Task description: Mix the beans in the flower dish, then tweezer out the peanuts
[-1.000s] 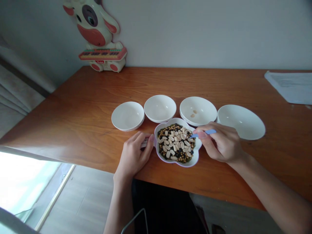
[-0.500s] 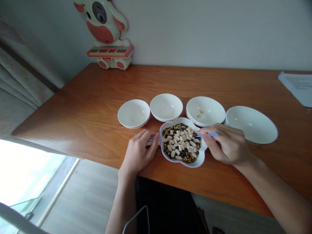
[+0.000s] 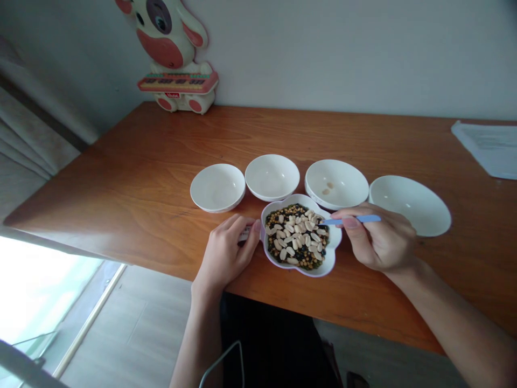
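A white scalloped bowl (image 3: 333, 245) with a lilac rim sits near the table's front edge. Pale peanut halves (image 3: 297, 231) lie in it over small yellow, black and green beans or grains (image 3: 309, 264). On its left side, my left hand (image 3: 228, 248) is closed around the bowl's short handle (image 3: 244, 233). From the right, my right hand (image 3: 377, 234) pinches a slim light-blue tool (image 3: 337, 221). The tool's tip reaches into the peanuts at the bowl's right part; its exact kind does not show.
Behind stand white bowls: one far left (image 3: 218, 188), another beside it (image 3: 272, 178), a third (image 3: 337, 183) with a few peanut pieces, and an oval-looking one (image 3: 412, 205) at right. A cow toy keyboard (image 3: 177, 83) and papers (image 3: 490, 148) lie farther back on the wooden table (image 3: 133, 199).
The light-blue tool has turned flatter and more of its handle shows beyond my right fingers, which have drawn slightly back from the bowl. My left hand keeps its hold; the view has shifted slightly.
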Tool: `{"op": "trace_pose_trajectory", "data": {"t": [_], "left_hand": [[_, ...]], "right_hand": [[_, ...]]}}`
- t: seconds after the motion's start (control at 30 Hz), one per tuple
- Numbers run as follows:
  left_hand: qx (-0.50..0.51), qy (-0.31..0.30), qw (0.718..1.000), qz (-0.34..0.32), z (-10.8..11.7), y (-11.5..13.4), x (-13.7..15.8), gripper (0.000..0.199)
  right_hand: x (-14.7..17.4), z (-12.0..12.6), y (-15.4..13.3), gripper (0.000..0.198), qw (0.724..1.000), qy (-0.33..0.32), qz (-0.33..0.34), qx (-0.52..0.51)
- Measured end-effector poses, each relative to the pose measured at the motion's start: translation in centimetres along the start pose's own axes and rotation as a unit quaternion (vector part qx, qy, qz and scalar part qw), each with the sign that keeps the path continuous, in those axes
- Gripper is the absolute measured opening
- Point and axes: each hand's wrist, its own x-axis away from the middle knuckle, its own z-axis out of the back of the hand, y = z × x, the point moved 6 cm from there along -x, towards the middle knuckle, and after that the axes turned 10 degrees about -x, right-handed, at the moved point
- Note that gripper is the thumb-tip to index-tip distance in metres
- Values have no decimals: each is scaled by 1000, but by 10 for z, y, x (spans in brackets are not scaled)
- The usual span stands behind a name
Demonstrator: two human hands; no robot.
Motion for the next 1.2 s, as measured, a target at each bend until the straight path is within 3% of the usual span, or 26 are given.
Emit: {"op": "trace_pose_trajectory", "data": {"t": [0.7, 0.97, 1.1, 1.2], "left_hand": [[-3, -1, 1000, -1, 0, 0, 0, 22], [5, -6, 1000, 3, 0, 0, -1, 23], [5, -11, 1000, 1, -1, 0, -1, 25], [7, -14, 1000, -2, 0, 0, -1, 26]], "right_hand": [[1, 12, -2, 24, 998, 61, 6, -6], [5, 11, 4, 23, 993, 114, -18, -1], [-3, 3, 5, 21, 993, 100, -55, -4], [-18, -4, 1, 21, 995, 86, -46, -8]]}}
